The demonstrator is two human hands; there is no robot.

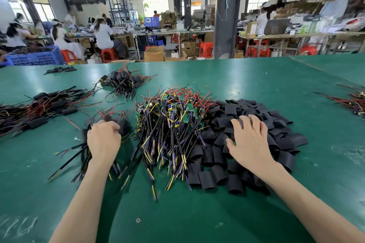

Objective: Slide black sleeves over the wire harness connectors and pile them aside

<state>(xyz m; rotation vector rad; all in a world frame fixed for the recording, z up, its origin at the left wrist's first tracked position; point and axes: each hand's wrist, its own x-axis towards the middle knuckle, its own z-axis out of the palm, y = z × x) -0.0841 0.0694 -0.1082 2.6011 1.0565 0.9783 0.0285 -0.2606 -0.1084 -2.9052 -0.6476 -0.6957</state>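
at the middle of the green worktop [197, 219] sits a heap of bare wire harnesses [173, 124], with the black sleeves [212, 179] piled just right of it. left hand [103, 141] has its grip curled round a bundle of sleeved harnesses [123, 125] at centre left. right hand [249, 142] lies flat on the sleeves, fingers spread wide. finished piles [45, 108] sit far left.
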